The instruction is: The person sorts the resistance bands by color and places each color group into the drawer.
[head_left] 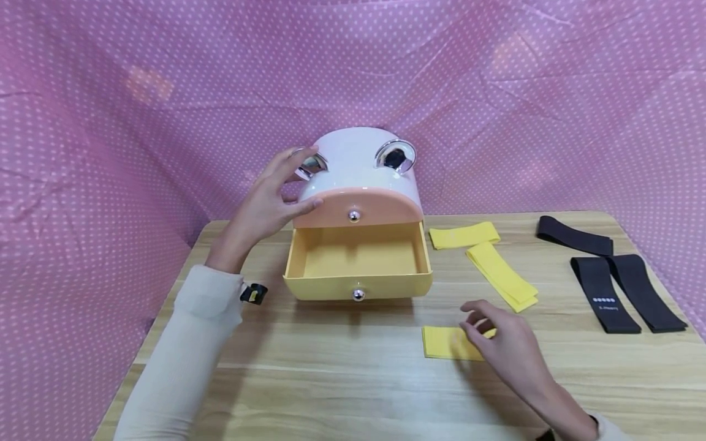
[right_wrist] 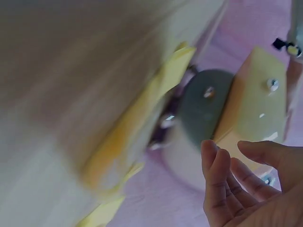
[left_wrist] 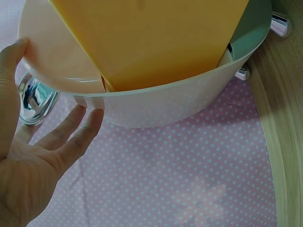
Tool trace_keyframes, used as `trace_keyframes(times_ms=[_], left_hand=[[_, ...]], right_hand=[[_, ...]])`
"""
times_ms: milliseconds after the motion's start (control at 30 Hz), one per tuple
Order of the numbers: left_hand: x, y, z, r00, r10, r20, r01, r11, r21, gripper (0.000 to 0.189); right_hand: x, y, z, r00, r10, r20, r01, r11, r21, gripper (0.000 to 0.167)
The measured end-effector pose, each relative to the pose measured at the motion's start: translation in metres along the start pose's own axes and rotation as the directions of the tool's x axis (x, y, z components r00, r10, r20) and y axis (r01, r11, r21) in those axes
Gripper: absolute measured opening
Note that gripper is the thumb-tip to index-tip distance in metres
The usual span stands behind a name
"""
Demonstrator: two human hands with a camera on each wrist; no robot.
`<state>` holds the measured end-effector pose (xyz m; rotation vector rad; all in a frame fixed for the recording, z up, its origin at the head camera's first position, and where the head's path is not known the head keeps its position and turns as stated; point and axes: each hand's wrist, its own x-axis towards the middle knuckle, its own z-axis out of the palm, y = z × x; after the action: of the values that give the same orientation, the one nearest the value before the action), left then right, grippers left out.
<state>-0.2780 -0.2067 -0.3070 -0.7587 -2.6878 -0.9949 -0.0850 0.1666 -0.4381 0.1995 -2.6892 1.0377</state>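
Observation:
A white frog-shaped drawer box [head_left: 358, 147] stands at the back of the table. Its yellow drawer [head_left: 358, 286] is pulled out, and the inside that shows is bare. My left hand [head_left: 270, 199] holds the box at its left side, thumb on the peach upper front [left_wrist: 57, 56] and fingers against the white wall [left_wrist: 156, 104]. A folded yellow resistance band [head_left: 441, 342] lies in front of the drawer, to the right. Over this band hovers my right hand [head_left: 510, 346], fingers loosely bent with nothing between them; the right wrist view shows the same hand [right_wrist: 251, 189].
Two more yellow bands, one crosswise [head_left: 463, 236] and one slanted [head_left: 502, 277], lie right of the box. Several black resistance bands [head_left: 607, 294] are at the table's right side. Pink dotted cloth [head_left: 469, 79] hangs behind the wooden table [head_left: 331, 380].

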Motion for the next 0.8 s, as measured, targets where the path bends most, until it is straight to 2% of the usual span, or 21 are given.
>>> trace_keyframes(times_ms=[167, 333, 467, 667, 800], left_hand=[[0.0, 0.0, 0.0, 1.0, 0.005, 0.0, -0.005, 1.0, -0.005, 0.09], [0.0, 0.001, 0.001, 1.0, 0.004, -0.001, -0.004, 1.0, -0.004, 0.09], [0.0, 0.001, 0.0, 1.0, 0.001, -0.001, -0.001, 1.0, -0.001, 0.09], [0.0, 0.0, 0.0, 1.0, 0.0, -0.001, 0.0, 1.0, -0.004, 0.09], [0.001, 0.0, 0.0, 1.0, -0.001, 0.001, 0.001, 1.0, -0.006, 0.09]], right_hand=[[-0.009, 0.029, -0.014, 0.995, 0.101, 0.018, -0.099, 0.991, -0.092, 0.022], [-0.015, 0.05, -0.023, 0.987, 0.154, 0.047, -0.146, 0.979, -0.144, 0.021], [-0.015, 0.063, -0.028, 0.976, 0.19, 0.11, -0.172, 0.973, -0.156, 0.024], [-0.011, 0.075, -0.029, 0.937, 0.25, 0.245, -0.235, 0.968, -0.092, 0.029], [-0.008, 0.079, -0.028, 0.909, 0.284, 0.304, -0.276, 0.959, -0.071, 0.032]])
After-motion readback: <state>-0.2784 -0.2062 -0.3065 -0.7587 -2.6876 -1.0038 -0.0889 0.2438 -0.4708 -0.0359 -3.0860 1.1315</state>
